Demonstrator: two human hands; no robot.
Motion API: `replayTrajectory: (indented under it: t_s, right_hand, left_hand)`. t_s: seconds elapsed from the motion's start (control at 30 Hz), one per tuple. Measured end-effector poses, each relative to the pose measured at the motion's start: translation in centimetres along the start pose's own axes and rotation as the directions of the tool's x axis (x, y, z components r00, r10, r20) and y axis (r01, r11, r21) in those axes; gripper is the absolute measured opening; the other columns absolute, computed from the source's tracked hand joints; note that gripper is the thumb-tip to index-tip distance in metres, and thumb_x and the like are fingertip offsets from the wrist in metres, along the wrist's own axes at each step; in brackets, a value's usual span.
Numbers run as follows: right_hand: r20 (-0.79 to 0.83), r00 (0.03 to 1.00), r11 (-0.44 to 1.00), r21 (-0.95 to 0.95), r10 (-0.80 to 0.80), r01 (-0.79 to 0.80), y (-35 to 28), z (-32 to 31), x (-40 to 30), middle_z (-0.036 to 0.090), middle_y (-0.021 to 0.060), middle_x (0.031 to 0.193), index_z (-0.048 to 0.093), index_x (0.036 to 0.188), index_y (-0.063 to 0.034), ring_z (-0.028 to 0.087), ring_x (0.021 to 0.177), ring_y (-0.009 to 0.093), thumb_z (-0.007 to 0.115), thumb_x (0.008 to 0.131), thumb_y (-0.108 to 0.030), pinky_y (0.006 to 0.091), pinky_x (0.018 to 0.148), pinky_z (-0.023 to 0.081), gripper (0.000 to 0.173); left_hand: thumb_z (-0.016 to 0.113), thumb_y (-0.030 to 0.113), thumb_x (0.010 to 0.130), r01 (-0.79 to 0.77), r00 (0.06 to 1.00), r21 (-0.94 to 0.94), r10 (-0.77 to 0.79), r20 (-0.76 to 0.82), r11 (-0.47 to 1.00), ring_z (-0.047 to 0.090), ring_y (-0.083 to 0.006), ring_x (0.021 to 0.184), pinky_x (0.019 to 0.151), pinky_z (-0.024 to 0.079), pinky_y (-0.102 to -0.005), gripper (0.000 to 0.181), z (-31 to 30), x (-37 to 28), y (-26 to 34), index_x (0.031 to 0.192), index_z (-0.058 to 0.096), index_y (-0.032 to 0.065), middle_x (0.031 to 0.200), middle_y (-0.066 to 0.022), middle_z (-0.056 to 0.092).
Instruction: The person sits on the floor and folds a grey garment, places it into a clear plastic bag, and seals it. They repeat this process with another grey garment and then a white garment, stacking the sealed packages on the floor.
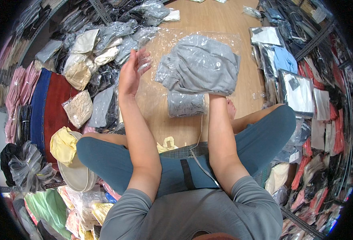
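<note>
A grey knit garment [203, 64] with a ribbed band and a round white sticker lies in a clear plastic bag [152, 60] before me. My right forearm runs up to its lower edge, and the hand is hidden under or inside the garment. My left hand [131, 72] is raised at the left of the bag, fingers spread and slightly blurred; whether it touches the clear film I cannot tell. Below the garment, a second folded grey item in clear plastic [186, 104] rests on the wooden floor.
Bagged garments [113, 45] are heaped at the left, and bagged clothes [298, 90] line the right beside metal shelving [314, 40]. A yellow cloth [63, 144] hangs on a pale round tub [77, 177] by my left knee. A white cord [201, 168] crosses my lap.
</note>
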State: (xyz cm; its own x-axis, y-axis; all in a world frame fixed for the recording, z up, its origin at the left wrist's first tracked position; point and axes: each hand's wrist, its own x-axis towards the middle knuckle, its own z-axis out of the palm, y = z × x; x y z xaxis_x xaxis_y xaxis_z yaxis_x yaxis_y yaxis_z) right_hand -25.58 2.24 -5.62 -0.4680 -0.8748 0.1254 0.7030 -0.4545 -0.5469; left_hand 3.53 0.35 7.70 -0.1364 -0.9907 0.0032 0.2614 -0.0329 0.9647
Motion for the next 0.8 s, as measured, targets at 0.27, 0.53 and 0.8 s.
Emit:
replayTrajectory:
  t_s: [0.27, 0.53, 0.8]
  right_hand:
    - [-0.011, 1.0, 1.0, -0.015, 0.001, -0.001, -0.2, -0.1, -0.8, 0.045, 0.012, 0.153, 0.038, 0.153, -0.0075, 0.044, 0.139, 0.029, 0.046, 0.106, -0.04, 0.0414, 0.118, 0.036, 0.057]
    - [-0.024, 1.0, 1.0, -0.019, 0.009, -0.01, 0.5, -0.1, -1.8, 0.046, 0.0119, 0.153, 0.039, 0.152, -0.0073, 0.045, 0.139, 0.029, 0.046, 0.106, -0.04, 0.0412, 0.118, 0.037, 0.057]
    - [-0.029, 0.999, 1.0, -0.022, 0.017, -0.017, 1.0, 0.0, -2.4, 0.046, 0.0119, 0.152, 0.039, 0.152, -0.0072, 0.045, 0.138, 0.029, 0.046, 0.106, -0.039, 0.041, 0.117, 0.037, 0.056]
  left_hand:
    - [0.057, 0.042, 0.104, -0.035, 0.992, -0.239, 0.005, -0.123, 0.97, 0.053, -0.0306, 0.13, 0.109, 0.045, -0.0449, 0.061, -0.2, -0.5, 0.6, 0.147, 0.047, 0.0009, 0.143, -0.0185, 0.054]
    - [0.064, 0.026, 0.102, 0.031, 0.998, -0.569, -0.058, -0.03, 0.821, 0.067, -0.023, 0.111, 0.101, 0.05, -0.0428, 0.017, -3.1, 0.6, -0.7, 0.108, 0.07, 0.011, 0.106, -0.0027, 0.075]
    - [0.065, 0.021, 0.101, 0.058, 0.991, -0.491, -0.111, -0.08, 0.869, 0.066, -0.014, 0.099, 0.087, 0.056, -0.0334, 0.019, -1.7, 1.0, -1.9, 0.114, 0.068, 0.0076, 0.108, -0.0019, 0.072]
